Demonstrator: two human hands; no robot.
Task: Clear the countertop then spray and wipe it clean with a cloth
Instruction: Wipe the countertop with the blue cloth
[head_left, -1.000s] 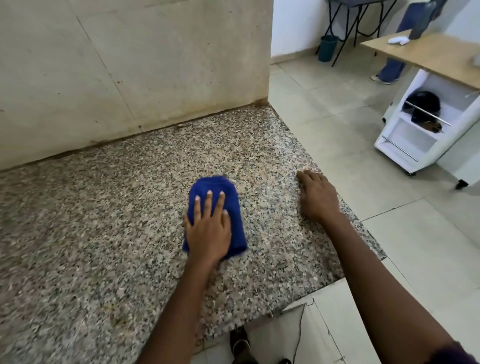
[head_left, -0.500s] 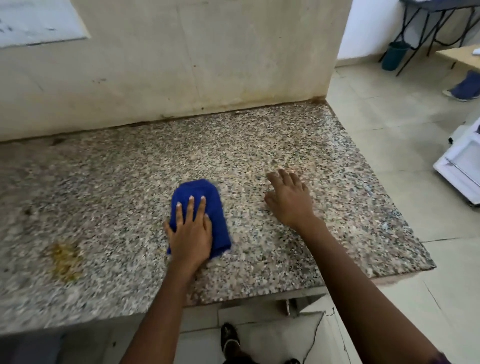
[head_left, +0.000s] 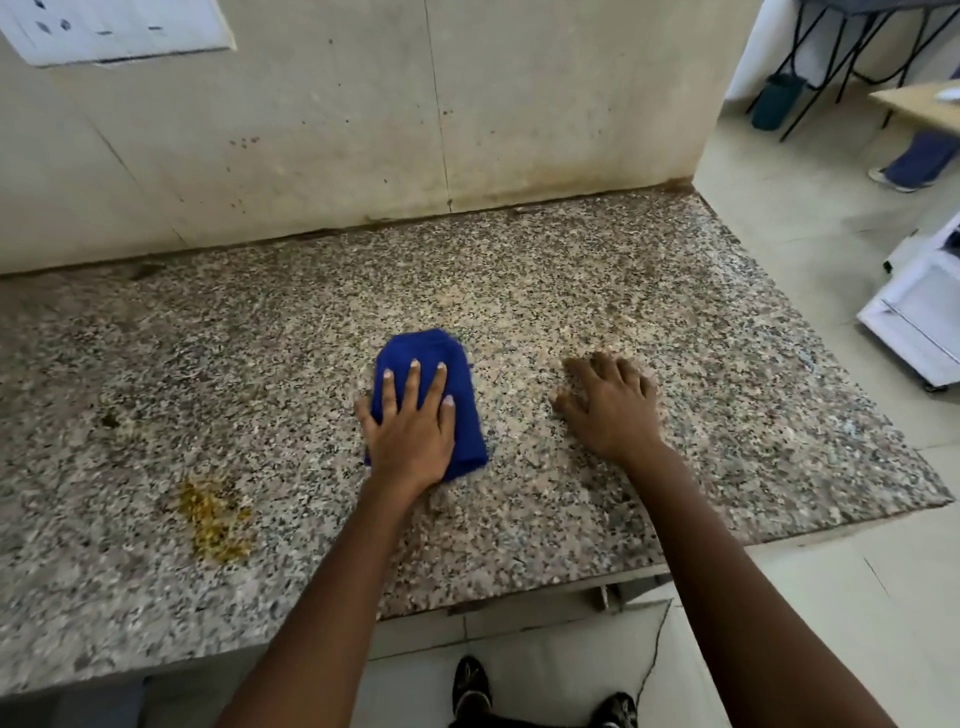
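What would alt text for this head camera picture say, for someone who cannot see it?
A person's left hand presses a folded blue cloth flat on a speckled granite countertop, right hand resting bare beside it. A yellow stain lies to the left.

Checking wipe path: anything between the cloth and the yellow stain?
Head view: only bare speckled countertop lies between the cloth under the left hand and the yellow stain.
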